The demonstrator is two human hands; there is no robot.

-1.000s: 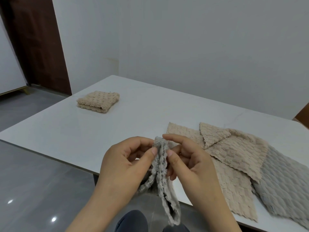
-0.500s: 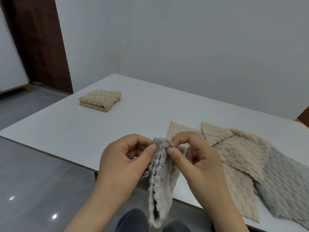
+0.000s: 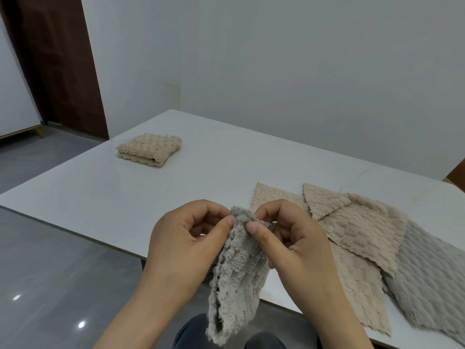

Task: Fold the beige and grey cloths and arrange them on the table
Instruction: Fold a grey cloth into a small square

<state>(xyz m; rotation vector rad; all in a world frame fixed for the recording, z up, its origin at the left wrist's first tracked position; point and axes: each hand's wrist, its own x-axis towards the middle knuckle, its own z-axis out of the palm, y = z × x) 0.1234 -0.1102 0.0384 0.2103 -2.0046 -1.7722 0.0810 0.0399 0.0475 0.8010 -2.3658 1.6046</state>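
A grey fluffy cloth (image 3: 236,278) hangs doubled over in front of the table's near edge. My left hand (image 3: 183,245) and my right hand (image 3: 294,243) both pinch its top edge between thumb and forefinger, close together. A folded beige cloth (image 3: 148,149) lies at the far left of the white table (image 3: 226,172). Unfolded beige cloths (image 3: 352,230) lie overlapping at the right, one with a corner turned over. Another grey cloth (image 3: 427,280) lies flat under them at the far right.
A white wall runs close behind the table. A dark brown door (image 3: 57,64) stands at the far left. Grey glossy floor (image 3: 50,285) shows below the table's front edge, and my knees (image 3: 226,336) are under the hanging cloth.
The hanging grey cloth has spread wider below my fingers and swung slightly left. Both hands stay pinched at its top edge, shifted slightly up.
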